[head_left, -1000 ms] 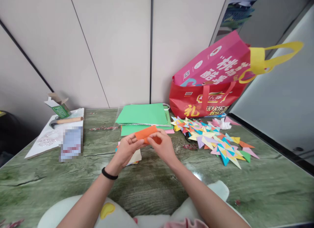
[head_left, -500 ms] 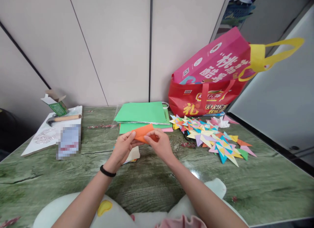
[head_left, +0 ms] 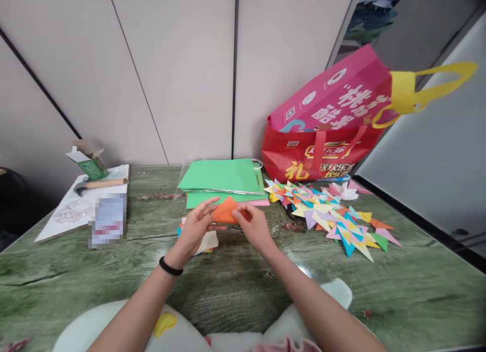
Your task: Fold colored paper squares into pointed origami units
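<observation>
A folded piece of orange paper [head_left: 225,210] is held up above the table between my two hands. My right hand [head_left: 255,226] pinches its right side, with the thumb on the near face. At its left edge is my left hand [head_left: 194,226], with the thumb against the paper and the fingers stretched out behind and below it. Under and behind my left hand lies a small pile of coloured paper pieces [head_left: 207,242], partly hidden by the hand. Just beyond my hands are green paper sheets [head_left: 220,175] in a stack.
Many folded paper points [head_left: 341,223] lie heaped on the right of the table [head_left: 235,286]. A red bag [head_left: 292,152] holding a pink bag [head_left: 337,96] stands behind them. To the left are a hammer [head_left: 108,182], a small green box [head_left: 92,166] and a white board [head_left: 53,225].
The orange paper has turned, and a pointed corner now shows at its top. My left fingers have spread apart, while my right hand keeps its pinch. The view has shifted slightly.
</observation>
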Available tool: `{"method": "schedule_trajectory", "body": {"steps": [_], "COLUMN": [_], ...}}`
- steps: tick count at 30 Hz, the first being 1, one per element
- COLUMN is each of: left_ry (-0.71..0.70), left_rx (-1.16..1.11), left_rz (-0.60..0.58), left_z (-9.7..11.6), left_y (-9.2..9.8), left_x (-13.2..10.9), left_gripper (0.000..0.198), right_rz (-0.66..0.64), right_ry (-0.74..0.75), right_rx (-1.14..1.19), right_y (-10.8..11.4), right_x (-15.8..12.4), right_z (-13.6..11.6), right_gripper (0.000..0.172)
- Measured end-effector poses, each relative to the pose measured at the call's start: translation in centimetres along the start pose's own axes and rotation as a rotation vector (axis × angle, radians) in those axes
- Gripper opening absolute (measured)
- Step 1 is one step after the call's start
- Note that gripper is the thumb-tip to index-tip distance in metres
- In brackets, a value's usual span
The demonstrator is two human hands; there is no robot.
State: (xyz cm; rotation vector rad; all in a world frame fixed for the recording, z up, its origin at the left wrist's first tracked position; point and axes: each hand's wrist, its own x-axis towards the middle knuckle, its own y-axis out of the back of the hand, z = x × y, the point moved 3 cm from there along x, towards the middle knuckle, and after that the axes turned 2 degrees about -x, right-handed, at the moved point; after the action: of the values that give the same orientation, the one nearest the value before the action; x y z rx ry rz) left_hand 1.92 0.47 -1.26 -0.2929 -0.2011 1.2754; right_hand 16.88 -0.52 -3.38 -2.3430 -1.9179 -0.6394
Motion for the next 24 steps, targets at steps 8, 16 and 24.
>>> {"method": "schedule_trajectory", "body": {"steps": [8, 16, 24], "left_ry": [-0.004, -0.104, -0.157], "left_rx": [0.109, 0.134, 0.043], "left_rz": [-0.065, 0.075, 0.131], "left_z": [-0.2, 0.0, 0.1], "left_y": [-0.4, 0.2, 0.6], "left_x": [0.1, 0.2, 0.3], "left_gripper": [0.043, 0.027, 0.040], "right_rz": [0.008, 0.035, 0.089], "right_ry": [-0.046, -0.128, -0.153], "right_rx": [0.150, 0.310, 0.402], "right_y": [-0.3, -0.2, 0.0], "right_x": [0.3, 0.3, 0.3], "right_z": [2.1, 2.1, 1.8], "right_gripper": [0.020, 0.022, 0.026]}}
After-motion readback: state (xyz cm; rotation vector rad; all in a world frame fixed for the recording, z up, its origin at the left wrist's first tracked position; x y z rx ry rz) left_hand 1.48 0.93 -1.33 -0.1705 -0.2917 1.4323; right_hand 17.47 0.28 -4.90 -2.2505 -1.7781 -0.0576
